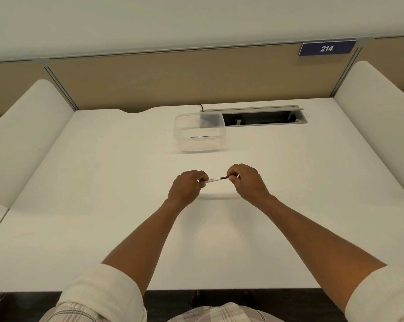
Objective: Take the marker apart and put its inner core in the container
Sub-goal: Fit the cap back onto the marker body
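From the head view, the left hand [188,187] and right hand [245,180] each pinch one end of the marker [213,180], held level above the counter [103,205] for pulling apart; the container [199,132] waits open beyond.

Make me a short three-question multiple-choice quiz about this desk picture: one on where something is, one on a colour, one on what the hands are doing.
1. Where does the clear plastic container stand?
A. on the white desk, beyond the hands
B. in the person's lap
C. on the beige partition

2. What colour is the sign reading 214?
A. red
B. dark blue
C. green

3. How is the slim white marker with a dark end held?
A. lying loose on the desk
B. by one hand only
C. by both hands, one at each end

Answers: 1 A, it sits on the desk near the cable slot. 2 B, white digits on dark blue. 3 C, the left hand and right hand each grip an end.
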Tool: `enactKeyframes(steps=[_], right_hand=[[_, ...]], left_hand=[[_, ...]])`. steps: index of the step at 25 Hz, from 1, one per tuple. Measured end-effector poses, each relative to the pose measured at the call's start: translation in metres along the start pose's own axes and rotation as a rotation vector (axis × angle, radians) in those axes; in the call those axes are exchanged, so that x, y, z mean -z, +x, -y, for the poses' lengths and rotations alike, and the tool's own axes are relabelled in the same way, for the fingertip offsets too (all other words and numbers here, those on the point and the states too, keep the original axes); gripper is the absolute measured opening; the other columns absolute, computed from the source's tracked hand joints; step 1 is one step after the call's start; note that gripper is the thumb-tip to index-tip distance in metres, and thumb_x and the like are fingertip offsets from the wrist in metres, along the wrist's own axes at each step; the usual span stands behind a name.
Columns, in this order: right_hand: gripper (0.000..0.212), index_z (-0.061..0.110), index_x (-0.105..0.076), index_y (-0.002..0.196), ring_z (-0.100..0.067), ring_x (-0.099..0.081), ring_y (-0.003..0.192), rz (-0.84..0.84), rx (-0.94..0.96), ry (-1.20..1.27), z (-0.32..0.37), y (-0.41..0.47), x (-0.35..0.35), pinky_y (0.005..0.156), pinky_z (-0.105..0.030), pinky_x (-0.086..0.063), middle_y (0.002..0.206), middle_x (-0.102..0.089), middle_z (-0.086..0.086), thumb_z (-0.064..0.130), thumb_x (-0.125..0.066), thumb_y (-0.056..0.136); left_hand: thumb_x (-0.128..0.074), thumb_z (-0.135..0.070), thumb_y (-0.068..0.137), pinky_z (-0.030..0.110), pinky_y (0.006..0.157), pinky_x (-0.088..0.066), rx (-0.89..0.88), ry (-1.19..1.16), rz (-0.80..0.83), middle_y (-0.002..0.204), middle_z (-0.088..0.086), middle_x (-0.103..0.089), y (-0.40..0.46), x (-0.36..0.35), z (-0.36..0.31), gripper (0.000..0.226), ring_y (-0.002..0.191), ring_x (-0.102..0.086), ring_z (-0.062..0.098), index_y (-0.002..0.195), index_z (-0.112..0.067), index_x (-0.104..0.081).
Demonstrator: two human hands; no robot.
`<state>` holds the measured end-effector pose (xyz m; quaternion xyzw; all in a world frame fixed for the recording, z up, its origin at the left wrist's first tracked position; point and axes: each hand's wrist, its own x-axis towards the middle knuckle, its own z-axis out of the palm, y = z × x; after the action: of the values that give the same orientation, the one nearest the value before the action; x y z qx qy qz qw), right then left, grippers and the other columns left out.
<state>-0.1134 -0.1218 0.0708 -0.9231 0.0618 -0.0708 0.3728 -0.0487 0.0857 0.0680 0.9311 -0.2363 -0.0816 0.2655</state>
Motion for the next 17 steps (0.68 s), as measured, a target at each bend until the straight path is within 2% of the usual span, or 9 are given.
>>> enactKeyframes(steps=[6, 12, 17], right_hand=[[0.012, 0.021, -0.067, 0.085, -0.019, -0.056, 0.074, 0.016, 0.008, -0.003, 0.002, 0.001, 0.001, 0.071, -0.038, -0.049, 0.083, -0.062, 0.003, 0.011, -0.06, 0.087], [0.011, 0.018, -0.068, 0.088, -0.016, -0.059, 0.073, 0.045, 0.007, 0.094, 0.005, 0.004, -0.001, 0.072, -0.035, -0.051, 0.078, -0.067, 0.007, 0.007, -0.068, 0.084], [0.02, 0.017, -0.069, 0.085, -0.014, -0.06, 0.064, 0.042, -0.07, 0.189, -0.001, 0.006, 0.004, 0.067, -0.039, -0.055, 0.073, -0.068, -0.003, -0.002, -0.063, 0.083]], left_hand=[[-0.062, -0.02, 0.086, 0.037, 0.071, -0.052, -0.009, 0.002, 0.002, 0.086, -0.011, -0.067, 0.002, 0.002, -0.006, 0.012, 0.081, -0.06, 0.014, 0.091, -0.031, -0.065], [-0.062, -0.021, 0.085, 0.039, 0.072, -0.052, -0.039, 0.016, -0.008, 0.086, -0.01, -0.067, 0.006, 0.003, -0.012, 0.012, 0.081, -0.06, 0.016, 0.092, -0.03, -0.065], [-0.063, -0.023, 0.086, 0.035, 0.073, -0.05, -0.022, -0.017, 0.003, 0.089, -0.009, -0.067, 0.007, 0.004, -0.009, 0.015, 0.081, -0.059, 0.012, 0.097, -0.032, -0.07]])
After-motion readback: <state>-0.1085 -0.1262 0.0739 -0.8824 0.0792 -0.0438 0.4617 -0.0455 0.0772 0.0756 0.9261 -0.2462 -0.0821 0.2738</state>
